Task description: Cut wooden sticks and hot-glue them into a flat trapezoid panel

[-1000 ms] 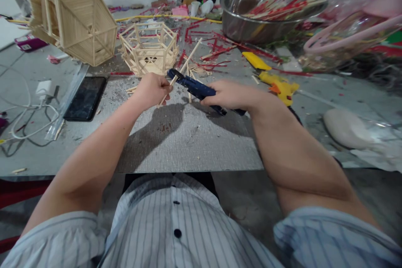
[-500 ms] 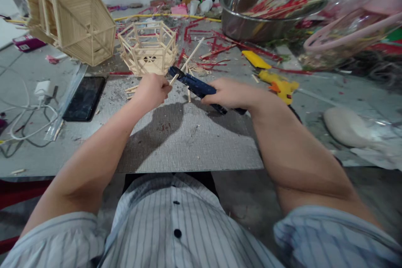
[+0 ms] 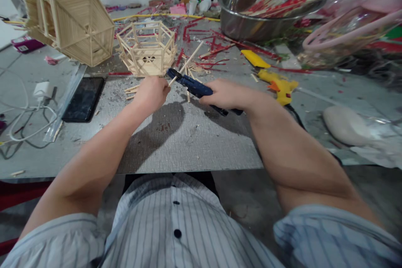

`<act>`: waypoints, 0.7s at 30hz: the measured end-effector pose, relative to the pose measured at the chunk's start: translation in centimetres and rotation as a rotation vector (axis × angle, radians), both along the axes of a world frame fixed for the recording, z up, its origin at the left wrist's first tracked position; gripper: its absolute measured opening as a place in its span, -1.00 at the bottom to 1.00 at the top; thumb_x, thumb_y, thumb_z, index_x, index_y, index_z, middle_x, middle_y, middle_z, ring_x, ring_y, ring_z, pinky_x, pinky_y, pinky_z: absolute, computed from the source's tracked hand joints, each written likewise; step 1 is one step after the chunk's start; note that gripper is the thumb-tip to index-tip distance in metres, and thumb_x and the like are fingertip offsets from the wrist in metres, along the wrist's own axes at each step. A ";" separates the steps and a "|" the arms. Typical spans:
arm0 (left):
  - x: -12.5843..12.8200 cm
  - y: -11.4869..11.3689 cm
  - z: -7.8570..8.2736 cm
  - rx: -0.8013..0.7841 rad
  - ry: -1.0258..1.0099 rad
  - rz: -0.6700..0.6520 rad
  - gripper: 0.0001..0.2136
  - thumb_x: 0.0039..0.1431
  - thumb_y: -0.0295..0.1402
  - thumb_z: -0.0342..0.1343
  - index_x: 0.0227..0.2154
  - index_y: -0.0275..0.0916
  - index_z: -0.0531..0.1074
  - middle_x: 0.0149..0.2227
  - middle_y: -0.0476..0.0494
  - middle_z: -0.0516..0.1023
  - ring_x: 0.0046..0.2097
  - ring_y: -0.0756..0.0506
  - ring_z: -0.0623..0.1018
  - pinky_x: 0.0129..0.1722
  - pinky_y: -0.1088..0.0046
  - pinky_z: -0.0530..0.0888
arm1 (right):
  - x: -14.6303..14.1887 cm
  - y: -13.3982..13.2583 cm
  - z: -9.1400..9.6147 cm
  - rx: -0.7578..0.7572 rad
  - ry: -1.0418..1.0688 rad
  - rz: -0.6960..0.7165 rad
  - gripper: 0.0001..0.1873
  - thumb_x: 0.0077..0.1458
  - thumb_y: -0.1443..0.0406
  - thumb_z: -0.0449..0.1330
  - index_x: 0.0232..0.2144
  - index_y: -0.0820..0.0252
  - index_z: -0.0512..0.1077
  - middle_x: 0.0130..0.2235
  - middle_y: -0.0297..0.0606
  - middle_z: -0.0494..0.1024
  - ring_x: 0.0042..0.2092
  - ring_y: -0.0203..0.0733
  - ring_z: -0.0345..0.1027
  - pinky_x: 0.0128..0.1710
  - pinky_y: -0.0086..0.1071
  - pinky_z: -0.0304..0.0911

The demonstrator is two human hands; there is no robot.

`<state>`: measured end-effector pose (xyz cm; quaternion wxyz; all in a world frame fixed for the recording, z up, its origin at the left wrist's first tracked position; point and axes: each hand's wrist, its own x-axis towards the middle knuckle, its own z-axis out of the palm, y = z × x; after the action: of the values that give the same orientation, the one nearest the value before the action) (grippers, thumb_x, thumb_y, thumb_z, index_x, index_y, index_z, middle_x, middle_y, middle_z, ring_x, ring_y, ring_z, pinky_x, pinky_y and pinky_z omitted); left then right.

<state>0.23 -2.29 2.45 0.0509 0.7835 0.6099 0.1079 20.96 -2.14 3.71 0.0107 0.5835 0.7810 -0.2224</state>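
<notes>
My left hand is closed round a thin wooden stick that slants up and to the right. My right hand grips a dark blue cutter tool, whose black jaws sit against the stick just beyond my left fingers. Both hands hover over a grey textured mat. Right behind them stands a small open hexagonal frame built of sticks. A larger hexagonal stick model lies tilted at the back left.
A steel bowl with red and plain sticks stands at the back right, with a pink-rimmed basket beside it. A yellow glue gun lies right of my hand. A black phone, charger and white cable lie left. Stick scraps litter the table.
The stick is shorter below my left hand than a second ago. Both hands have stayed nearly in place, with the tool's jaws kept at the stick.
</notes>
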 end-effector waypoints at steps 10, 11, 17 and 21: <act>0.0 -0.1 0.2 -0.017 0.069 0.019 -0.74 0.24 -0.42 0.00 -0.44 -0.29 0.59 -0.56 -0.15 0.50 -0.42 -0.10 0.48 -0.36 0.40 0.27 | -0.2 -0.1 -0.4 0.075 -0.073 0.004 -0.94 0.08 0.30 0.16 -0.41 0.15 0.36 -0.45 -0.29 0.40 -0.42 -0.23 0.25 -0.44 -0.41 0.06; 0.1 -0.2 0.2 -0.015 0.088 0.017 -0.74 0.25 -0.43 0.01 -0.43 -0.29 0.59 -0.53 -0.17 0.53 -0.40 -0.11 0.49 -0.36 0.39 0.27 | -0.3 -0.2 -0.3 0.085 -0.092 0.008 -0.94 0.10 0.29 0.15 -0.39 0.15 0.37 -0.44 -0.27 0.42 -0.41 -0.23 0.25 -0.44 -0.41 0.06; 0.0 -0.1 0.4 -0.014 0.125 0.028 -0.73 0.28 -0.41 0.00 -0.34 -0.32 0.63 -0.42 -0.26 0.60 -0.31 -0.16 0.54 -0.32 0.35 0.29 | -0.7 -0.3 -0.4 0.131 -0.173 0.019 -0.80 0.16 0.27 0.11 -0.25 0.26 0.47 -0.30 -0.07 0.54 -0.33 -0.15 0.31 -0.40 -0.37 0.03; 0.0 0.1 0.3 -0.018 0.062 0.059 -0.76 0.26 -0.42 0.03 -0.31 -0.29 0.63 -0.38 -0.26 0.61 -0.22 -0.19 0.59 -0.23 0.36 0.34 | -1.0 -0.1 -1.0 0.173 -0.201 0.018 -0.72 0.17 0.28 0.12 -0.12 0.28 0.50 -0.18 0.03 0.59 -0.22 -0.02 0.42 -0.38 -0.34 0.05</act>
<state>0.19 -2.23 2.73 0.0359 0.7675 0.6351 0.0795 19.99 -2.22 2.69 0.0406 0.5946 0.7975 -0.0943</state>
